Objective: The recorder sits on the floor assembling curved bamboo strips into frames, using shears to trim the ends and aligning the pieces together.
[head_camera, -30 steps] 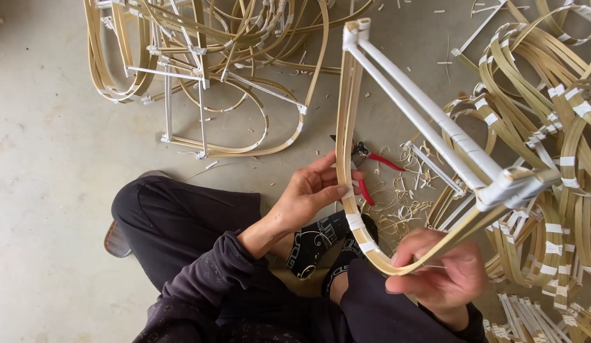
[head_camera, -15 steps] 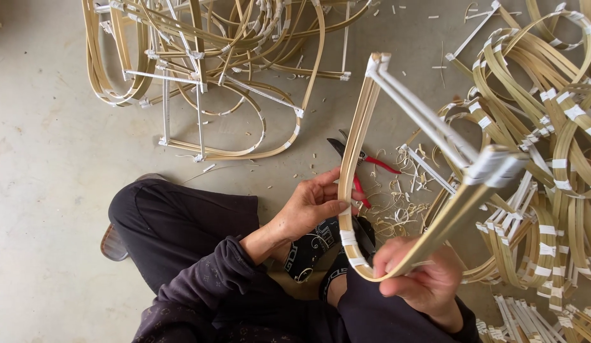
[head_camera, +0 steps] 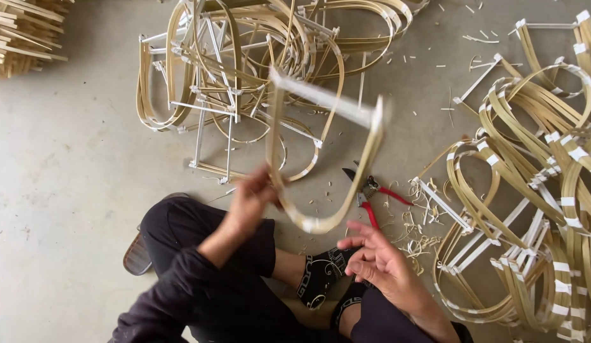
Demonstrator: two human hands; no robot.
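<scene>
My left hand [head_camera: 250,202] grips a curved bamboo frame [head_camera: 365,166] with a white cross rod; the frame is blurred and hangs in the air toward the heap on the left. My right hand [head_camera: 378,257] is free of it, fingers spread, hovering above my knee. Red-handled cutters [head_camera: 370,197] lie on the floor just beyond my right hand, among bamboo shavings [head_camera: 415,228].
A tangled heap of bamboo frames [head_camera: 245,70] lies ahead on the concrete floor. Another stack of taped frames [head_camera: 537,184] fills the right side. Bamboo strips [head_camera: 19,32] sit at the top left. My crossed legs in dark trousers are at the bottom.
My right hand has let go of the frame. My left hand has swung the frame to the left, toward the heap ahead.
</scene>
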